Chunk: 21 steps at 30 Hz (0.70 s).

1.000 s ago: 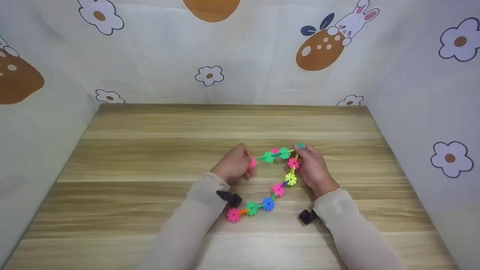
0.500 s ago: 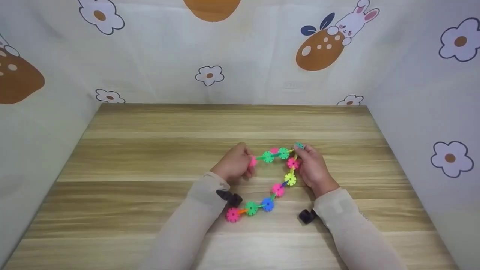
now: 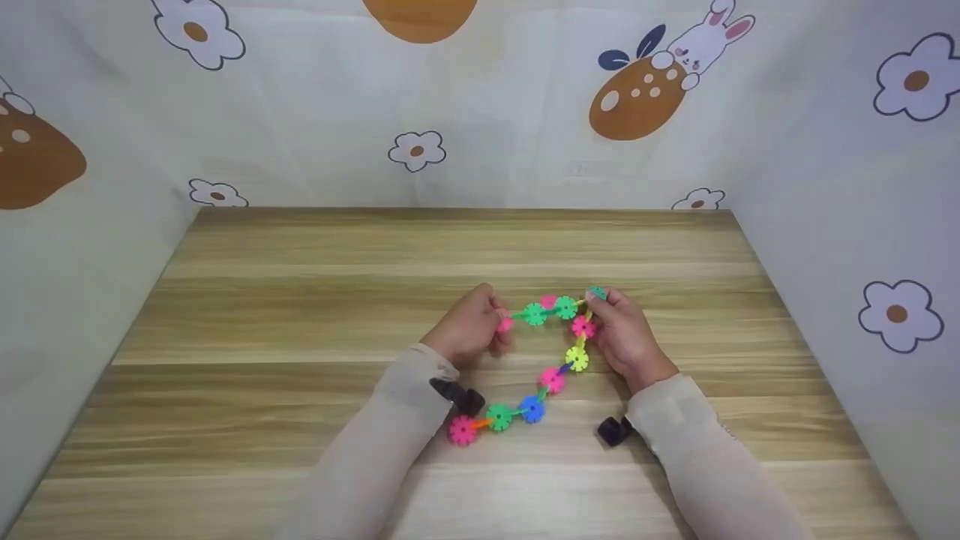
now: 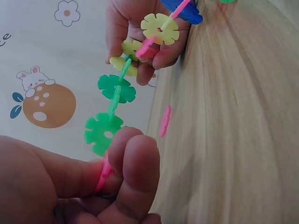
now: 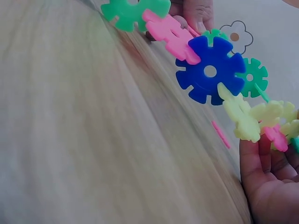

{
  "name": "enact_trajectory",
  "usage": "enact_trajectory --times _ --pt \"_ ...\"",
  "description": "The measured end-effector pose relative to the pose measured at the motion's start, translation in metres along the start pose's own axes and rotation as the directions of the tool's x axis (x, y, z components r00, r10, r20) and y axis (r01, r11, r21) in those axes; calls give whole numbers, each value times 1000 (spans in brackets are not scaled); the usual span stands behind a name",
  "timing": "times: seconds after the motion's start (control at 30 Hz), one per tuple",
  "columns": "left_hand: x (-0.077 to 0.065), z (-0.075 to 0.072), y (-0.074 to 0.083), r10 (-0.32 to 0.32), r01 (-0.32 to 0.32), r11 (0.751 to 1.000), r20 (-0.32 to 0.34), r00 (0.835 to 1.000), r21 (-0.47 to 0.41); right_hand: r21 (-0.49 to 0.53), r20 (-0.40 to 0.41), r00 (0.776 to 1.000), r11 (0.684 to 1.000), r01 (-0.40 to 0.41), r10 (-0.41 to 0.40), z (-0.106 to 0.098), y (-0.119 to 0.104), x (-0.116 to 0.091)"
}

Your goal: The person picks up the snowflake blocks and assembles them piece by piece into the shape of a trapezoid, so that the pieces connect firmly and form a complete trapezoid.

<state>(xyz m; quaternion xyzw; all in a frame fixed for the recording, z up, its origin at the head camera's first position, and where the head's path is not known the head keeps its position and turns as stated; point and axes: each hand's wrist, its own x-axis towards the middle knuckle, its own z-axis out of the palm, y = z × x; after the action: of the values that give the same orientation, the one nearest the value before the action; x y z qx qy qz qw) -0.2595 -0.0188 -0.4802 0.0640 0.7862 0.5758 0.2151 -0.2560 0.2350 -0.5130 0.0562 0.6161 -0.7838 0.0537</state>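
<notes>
A chain of slotted plastic snowflake discs, among them a yellow disc [image 3: 577, 359] and a blue disc [image 5: 210, 71], stretches between my hands and bends back toward me. At one end, my left hand [image 3: 469, 324] pinches a pink disc [image 4: 103, 173] between thumb and fingers, beside a green disc [image 4: 100, 133]. My right hand [image 3: 626, 334] grips the chain at its bend, close to yellow discs [image 5: 240, 116] and a small green disc [image 3: 598, 292]. Its fingers partly hide which disc they pinch. The chain's other end is a pink disc [image 3: 463, 430] near my left wrist.
A loose pink disc [image 3: 549, 301] lies on the wood-grain table [image 3: 337, 247], behind the stretched chain. Patterned cloth [image 3: 300, 112] walls the back and both sides. A black wrist device [image 3: 615, 431] sits at each sleeve cuff.
The chain has shifted very slightly left, its near part included. Both hands keep their hold at nearly the same places.
</notes>
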Motion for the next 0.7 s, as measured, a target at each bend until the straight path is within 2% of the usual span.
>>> enact_trajectory --times 0.17,0.3,0.53,0.7 --pt "0 1 -1 10 -10 1000 24 1000 19 -5 -10 1000 1000 -12 12 0 -2 0" --pt "0 3 -1 15 -15 1000 34 999 3 20 -30 999 1000 -21 21 1 -3 0" --pt "2 10 -2 30 -30 995 -3 1000 -96 35 -89 996 999 -21 24 3 -2 0" --pt "3 9 -3 45 -48 993 -32 998 -106 -11 -93 995 1000 -27 25 3 -1 0"
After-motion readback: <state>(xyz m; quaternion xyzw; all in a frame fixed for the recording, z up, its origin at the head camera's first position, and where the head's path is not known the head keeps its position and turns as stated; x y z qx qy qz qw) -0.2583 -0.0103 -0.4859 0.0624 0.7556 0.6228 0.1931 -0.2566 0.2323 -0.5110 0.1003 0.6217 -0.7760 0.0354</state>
